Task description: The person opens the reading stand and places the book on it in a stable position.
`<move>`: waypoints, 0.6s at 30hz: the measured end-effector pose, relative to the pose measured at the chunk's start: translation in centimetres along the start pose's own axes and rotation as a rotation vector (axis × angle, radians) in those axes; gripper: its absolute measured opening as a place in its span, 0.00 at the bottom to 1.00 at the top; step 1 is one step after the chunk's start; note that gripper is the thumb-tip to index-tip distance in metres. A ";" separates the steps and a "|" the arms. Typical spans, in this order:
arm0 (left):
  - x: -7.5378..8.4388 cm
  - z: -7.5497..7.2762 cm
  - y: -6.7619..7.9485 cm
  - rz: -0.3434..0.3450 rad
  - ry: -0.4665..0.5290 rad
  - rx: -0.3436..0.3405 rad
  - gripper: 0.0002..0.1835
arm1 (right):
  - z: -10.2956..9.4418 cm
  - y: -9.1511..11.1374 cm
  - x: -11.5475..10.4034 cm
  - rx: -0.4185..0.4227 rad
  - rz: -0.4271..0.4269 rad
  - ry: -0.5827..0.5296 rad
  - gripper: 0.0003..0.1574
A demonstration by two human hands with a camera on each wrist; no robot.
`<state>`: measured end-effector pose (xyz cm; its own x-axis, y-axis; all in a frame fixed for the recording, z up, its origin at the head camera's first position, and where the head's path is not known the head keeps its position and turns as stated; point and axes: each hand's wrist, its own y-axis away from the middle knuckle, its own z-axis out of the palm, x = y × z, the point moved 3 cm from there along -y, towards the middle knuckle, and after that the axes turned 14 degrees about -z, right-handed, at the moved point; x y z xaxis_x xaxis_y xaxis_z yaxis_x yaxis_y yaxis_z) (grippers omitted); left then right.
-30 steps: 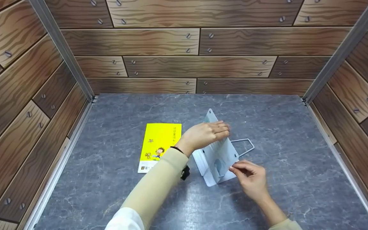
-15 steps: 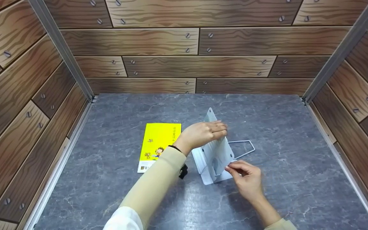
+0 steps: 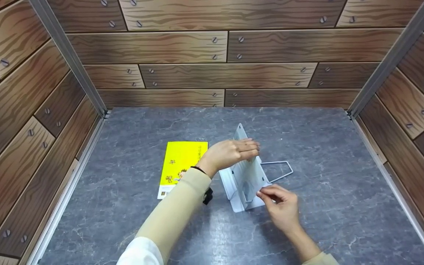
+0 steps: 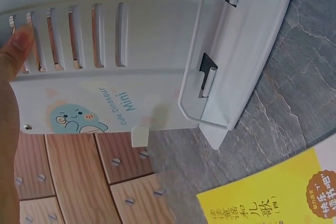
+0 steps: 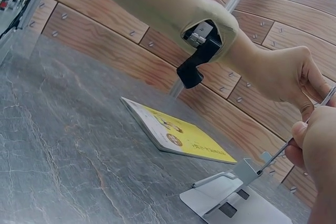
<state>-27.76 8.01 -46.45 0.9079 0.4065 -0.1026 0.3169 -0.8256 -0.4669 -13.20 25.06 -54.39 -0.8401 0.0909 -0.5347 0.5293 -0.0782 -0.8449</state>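
Note:
A white metal book stand (image 3: 247,180), printed with dinosaurs and "Cute Dinosaur Mini", stands on the table with its panel raised from the base. My left hand (image 3: 230,154) holds the panel's upper edge. In the left wrist view, the left thumb (image 4: 22,38) lies over a row of slots in the panel (image 4: 152,95). My right hand (image 3: 282,208) pinches the panel's near side edge between thumb and fingertips. A wire loop (image 3: 289,171) sticks out to the right of the panel. The right wrist view shows the flat base (image 5: 262,208) low on the table.
A yellow book (image 3: 186,156) lies flat left of the stand, partly behind the left forearm. Wood-patterned walls (image 3: 182,75) enclose the grey marbled table (image 3: 344,176) at the back and both sides. A black wrist device (image 5: 197,64) pokes from the left sleeve.
The panel has tilted slightly leftward, looking a little steeper. Both hands have moved slightly left with it, keeping their holds. The book has stayed in place.

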 end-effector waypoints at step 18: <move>1.5 -0.3 1.0 -0.142 0.120 -0.052 0.33 | -0.2 0.0 -0.1 -0.010 -0.013 0.000 0.15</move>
<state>-25.95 7.67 -46.83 0.8783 0.4732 0.0682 0.4550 -0.7836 -0.4229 -13.10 25.20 -54.29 -0.8470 0.0916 -0.5237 0.5195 -0.0670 -0.8519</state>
